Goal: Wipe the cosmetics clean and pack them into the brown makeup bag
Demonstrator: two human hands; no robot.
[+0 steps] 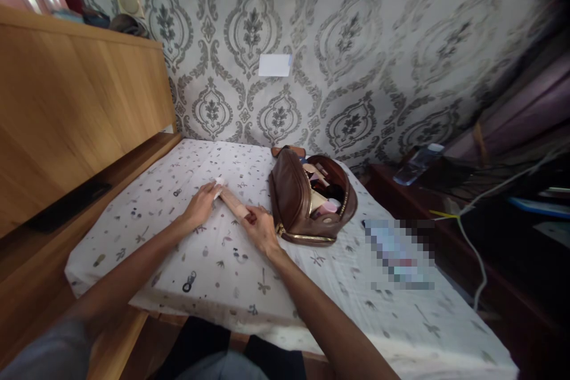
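Between my two hands is a slim pinkish-beige tube (234,203), held at a slant just above the patterned cloth. My right hand (263,230) has its fingers closed around the near, darker end. At the far end, my left hand (201,205) pinches a small white piece (218,183); whether it is a cap or a wipe I cannot tell. Right of my hands sits a brown leather toiletry bag (291,196), unzipped, with several cosmetic items inside, among them a pink round-topped one (328,208).
A white printed cloth (178,255) covers the table. At its right lies a pixelated flat object (398,252). Beyond the right edge are a clear plastic bottle (418,163) and a white cable (478,267). A wooden cabinet (84,107) borders the left; a patterned wall stands behind.
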